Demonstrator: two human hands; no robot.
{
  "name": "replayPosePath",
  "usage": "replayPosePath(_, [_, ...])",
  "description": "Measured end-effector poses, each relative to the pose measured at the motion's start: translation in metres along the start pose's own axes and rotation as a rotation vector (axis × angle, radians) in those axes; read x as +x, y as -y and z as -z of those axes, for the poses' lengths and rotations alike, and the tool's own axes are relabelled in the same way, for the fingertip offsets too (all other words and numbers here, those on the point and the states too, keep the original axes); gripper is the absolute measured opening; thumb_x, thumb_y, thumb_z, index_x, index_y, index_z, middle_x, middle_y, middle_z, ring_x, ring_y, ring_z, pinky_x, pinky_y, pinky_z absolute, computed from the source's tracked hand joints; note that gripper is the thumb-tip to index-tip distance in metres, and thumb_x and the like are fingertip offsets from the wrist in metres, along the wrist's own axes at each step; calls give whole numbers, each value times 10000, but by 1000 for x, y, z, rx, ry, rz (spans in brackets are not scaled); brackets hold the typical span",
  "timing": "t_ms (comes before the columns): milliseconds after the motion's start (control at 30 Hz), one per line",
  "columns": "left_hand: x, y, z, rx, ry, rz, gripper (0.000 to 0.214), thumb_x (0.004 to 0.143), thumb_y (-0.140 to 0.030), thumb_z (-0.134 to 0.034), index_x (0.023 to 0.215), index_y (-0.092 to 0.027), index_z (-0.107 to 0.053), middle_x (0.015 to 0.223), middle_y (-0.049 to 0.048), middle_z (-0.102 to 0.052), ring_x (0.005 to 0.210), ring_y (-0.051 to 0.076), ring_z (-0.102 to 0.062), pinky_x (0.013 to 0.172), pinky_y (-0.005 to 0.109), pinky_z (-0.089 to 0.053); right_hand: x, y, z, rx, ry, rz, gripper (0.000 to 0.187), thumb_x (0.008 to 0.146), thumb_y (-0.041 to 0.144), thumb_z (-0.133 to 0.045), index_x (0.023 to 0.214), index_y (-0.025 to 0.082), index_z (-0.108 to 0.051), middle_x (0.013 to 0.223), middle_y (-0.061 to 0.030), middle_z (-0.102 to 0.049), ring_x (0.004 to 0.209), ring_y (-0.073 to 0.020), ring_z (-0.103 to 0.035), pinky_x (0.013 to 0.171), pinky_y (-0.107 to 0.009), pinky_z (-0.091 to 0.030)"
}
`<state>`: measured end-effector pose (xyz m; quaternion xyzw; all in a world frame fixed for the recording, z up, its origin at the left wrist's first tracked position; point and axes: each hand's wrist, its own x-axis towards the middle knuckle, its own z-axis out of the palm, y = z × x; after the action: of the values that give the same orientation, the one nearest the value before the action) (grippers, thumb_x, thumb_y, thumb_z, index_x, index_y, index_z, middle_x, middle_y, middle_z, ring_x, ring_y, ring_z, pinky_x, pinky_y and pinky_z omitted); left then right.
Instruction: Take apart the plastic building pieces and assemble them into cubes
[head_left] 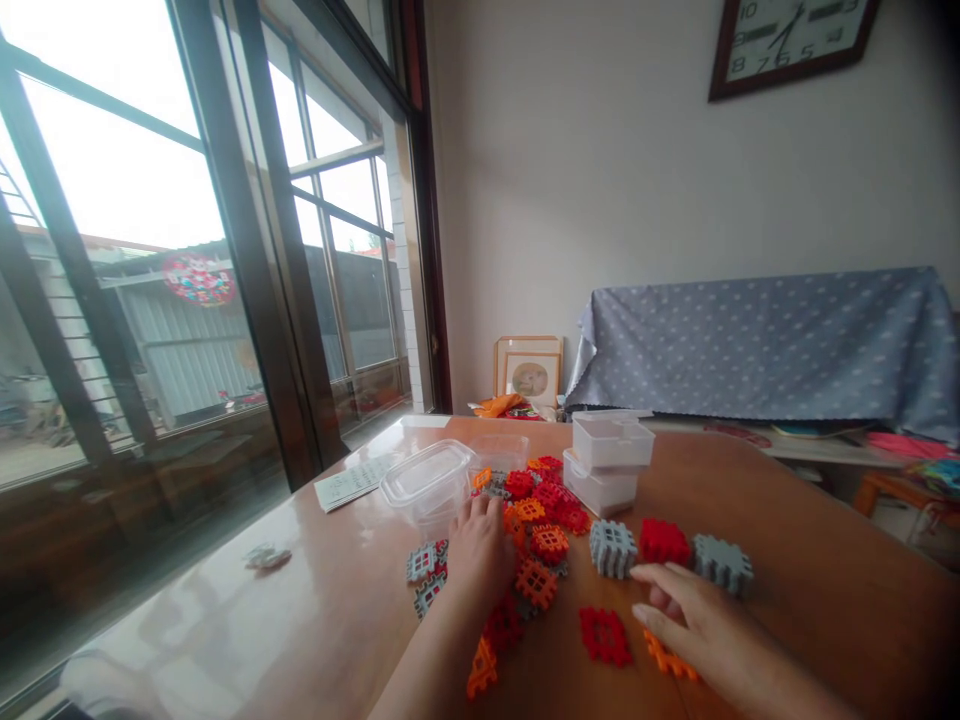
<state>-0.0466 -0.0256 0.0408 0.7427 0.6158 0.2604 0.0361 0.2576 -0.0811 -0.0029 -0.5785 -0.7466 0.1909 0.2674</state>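
Note:
My left hand [484, 545] lies over a loose pile of notched plastic building tiles. Its fingers are bent and slightly apart, and their tips touch the pile, partly hidden. Around it are red tiles [555, 497], orange tiles [537, 583] and grey tiles [421, 563]. On the right, my right hand [686, 605] has thumb and forefinger apart with nothing seen between them. Just under its thumb is an orange tile [667, 658]; a single red tile [605, 635] lies to its left. Beyond its fingers stand a grey stack [613, 548], a red stack [664, 541] and another grey stack [721, 563].
Two clear plastic boxes [609, 480] are stacked behind the tiles. A clear lid and container [427, 475] sit at the back left, beside a printed card [352, 483]. A small clear packet [267, 558] rests on the wooden table [825, 590]. Glass doors line the left.

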Motion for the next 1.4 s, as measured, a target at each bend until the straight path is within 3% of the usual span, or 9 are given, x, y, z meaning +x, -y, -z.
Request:
replayPosePath(233, [6, 10, -10, 54, -3, 23, 447, 831, -133, -498, 1260, -198, -602, 1357, 160, -567, 1226, 350, -481, 1015, 444, -355, 1, -4, -6, 56, -48, 19, 375, 878, 437, -611, 1194, 256, -699, 1012, -71, -703, 943, -253, -668, 861, -349, -511])
replayPosePath(500, [6, 1, 3, 34, -28, 10, 426, 815, -142, -535, 1229, -202, -621, 1289, 148, -603, 1163, 337, -518, 959, 431, -393, 2, -6, -10, 89, -57, 33, 377, 869, 429, -628, 1197, 262, -706, 1024, -67, -713, 946, -247, -675, 863, -348, -526])
replayPosePath(600, [5, -8, 6, -89, -121, -60, 436, 838, -184, -554, 1271, -200, -600, 1276, 135, -606, 1178, 321, -520, 1002, 436, -390, 4, -3, -8, 76, -65, 41, 372, 884, 428, -607, 1201, 255, -699, 1029, -63, -710, 949, -238, -672, 860, -338, -528])
replayPosePath(700, [-1, -22, 3, -372, -157, -141, 372, 865, -251, -595, 1235, -213, -611, 1217, 110, -618, 1150, 283, -548, 1014, 409, -406, 5, 2, -6, 57, -75, 45, 362, 905, 415, -583, 1208, 251, -694, 1042, -65, -713, 959, -234, -677, 873, -333, -531])
replayPosePath(800, [-10, -41, -6, -786, -28, -107, 336, 860, -341, -668, 1161, -198, -631, 1127, 100, -643, 1043, 246, -595, 923, 362, -461, 5, 11, -6, 62, -84, 60, 377, 924, 404, -560, 1252, 258, -676, 1065, -66, -716, 951, -226, -690, 880, -322, -542])
replayPosePath(900, [-18, -59, -15, -1252, 261, 2, 362, 844, -427, -715, 1071, -159, -626, 970, 76, -664, 850, 185, -614, 753, 290, -477, 4, 23, -10, 94, -92, 80, 491, 906, 381, -593, 1385, 273, -593, 1181, -78, -703, 973, -222, -700, 870, -303, -562])
replayPosePath(1033, [-23, -70, -25, -1550, 523, 114, 435, 796, -472, -780, 1020, -134, -625, 887, 54, -653, 731, 130, -586, 677, 255, -459, 4, 36, -17, 142, -85, 153, 689, 840, 381, -681, 1493, 290, -485, 1431, -97, -587, 1181, -255, -651, 938, -289, -561])
replayPosePath(1233, [-20, -65, -44, -1770, 588, 256, 426, 738, -459, -842, 854, -174, -548, 762, 17, -617, 685, 139, -608, 627, 242, -447, 6, 42, -17, 110, -105, 176, 627, 793, 326, -700, 1408, 287, -585, 1333, -110, -640, 1181, -283, -660, 960, -317, -559])
replayPosePath(1400, [-19, -63, -52, -1818, 628, 257, 389, 760, -430, -836, 843, -169, -560, 807, 39, -646, 704, 132, -616, 636, 232, -447, 8, 41, -16, 112, -159, 157, 547, 792, 322, -684, 1333, 287, -617, 1350, -106, -621, 1201, -284, -644, 979, -334, -546])
